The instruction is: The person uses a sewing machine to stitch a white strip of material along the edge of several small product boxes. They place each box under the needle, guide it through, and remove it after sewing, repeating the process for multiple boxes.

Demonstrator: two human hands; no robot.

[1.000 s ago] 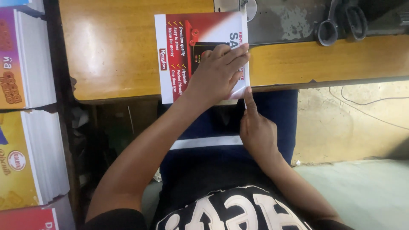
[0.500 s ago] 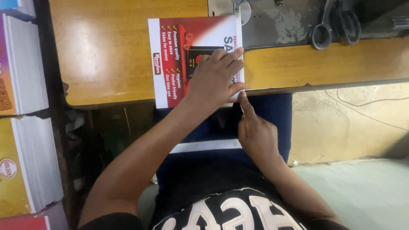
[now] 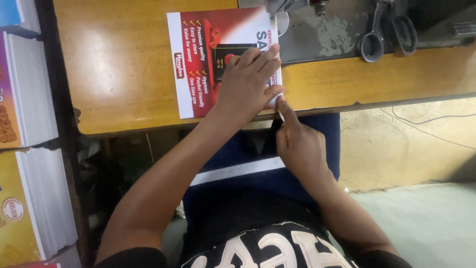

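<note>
Under your left hand (image 3: 248, 79) lies a red-and-white printed card sheet (image 3: 198, 59) on your glossy yellow-brown wooden table (image 3: 124, 64); grey metal scissors (image 3: 389, 30).

The printed sheet's (image 3: 198, 59) middle is covered by the left hand (image 3: 248, 79); the scissors (image 3: 386, 30) are cut off at the top edge

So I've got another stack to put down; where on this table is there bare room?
The widest bare patch of wooden table lies left of the printed sheet. A narrower strip runs right of the left hand, below the scissors. It is crowded where the right hand meets the sheet's near corner.
</note>
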